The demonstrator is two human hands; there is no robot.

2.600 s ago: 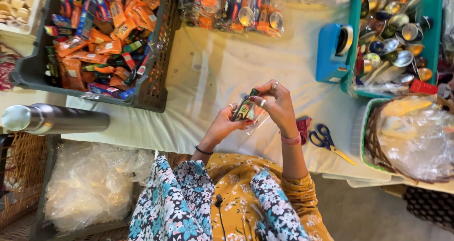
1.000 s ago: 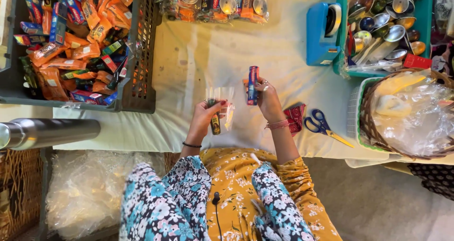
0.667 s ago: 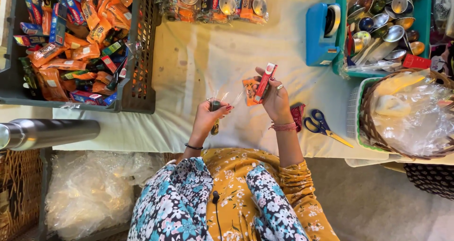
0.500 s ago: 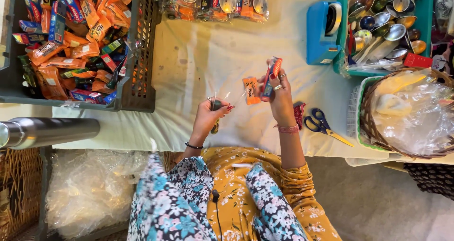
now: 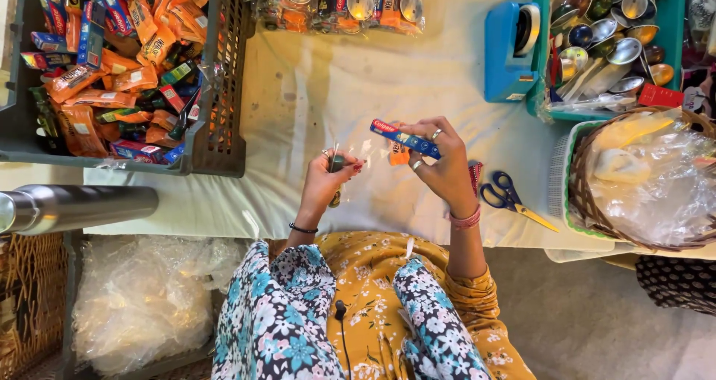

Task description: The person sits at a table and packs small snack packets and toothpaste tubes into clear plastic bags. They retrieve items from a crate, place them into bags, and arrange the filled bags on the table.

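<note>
My right hand holds a small blue and red carton level, with an orange sachet tucked under the fingers. My left hand pinches the edge of a thin clear plastic bag together with a small dark green item. The two hands are a short way apart over the cream cloth, with the clear bag stretched between them.
A dark crate of orange, blue and green packets stands at the left. Filled clear packs lie at the far edge. A blue tape dispenser, teal tray of metal spoons and cups, blue-handled scissors, and wicker basket are on the right.
My right hand has raised the blue and red carton and turned it from upright to level, with an orange sachet now under it. My left hand stays on the bag and dark item.
</note>
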